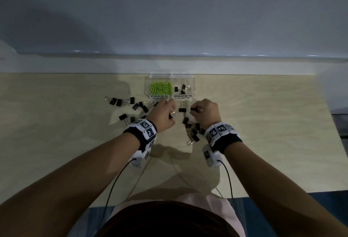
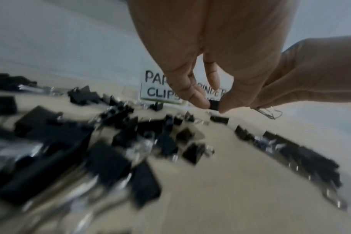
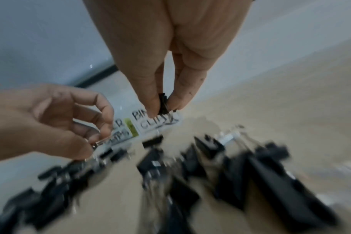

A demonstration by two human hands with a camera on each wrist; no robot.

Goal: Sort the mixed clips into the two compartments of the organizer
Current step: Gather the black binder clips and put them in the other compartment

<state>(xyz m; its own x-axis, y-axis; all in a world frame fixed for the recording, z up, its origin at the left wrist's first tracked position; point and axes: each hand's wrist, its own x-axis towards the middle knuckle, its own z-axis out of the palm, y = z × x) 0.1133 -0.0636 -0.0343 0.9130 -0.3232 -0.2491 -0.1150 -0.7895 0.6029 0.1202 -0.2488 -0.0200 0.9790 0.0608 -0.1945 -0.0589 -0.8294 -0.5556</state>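
The clear two-compartment organizer [image 1: 193,84] stands at the back of the table. Green paper clips [image 1: 160,88] fill its left compartment, labelled PAPER CLIPS. A few black binder clips [image 1: 180,89] lie in the right one, labelled BINDER CLIPS. My left hand [image 1: 170,113] hovers just in front of the labels and pinches a black binder clip [image 2: 214,105]; its wire handles poke out by the thumb. My right hand [image 1: 195,109] is beside it and pinches another black binder clip [image 3: 163,102] between thumb and finger. A single clip [image 1: 181,109] lies between the hands.
Loose black binder clips lie scattered left of my left hand [image 1: 131,107] and in a heap under my right wrist [image 1: 192,129]. The pale wooden table [image 1: 263,124] meets a white ledge and wall [image 1: 169,61] right behind the organizer. Thin cables trail from both wrist cameras.
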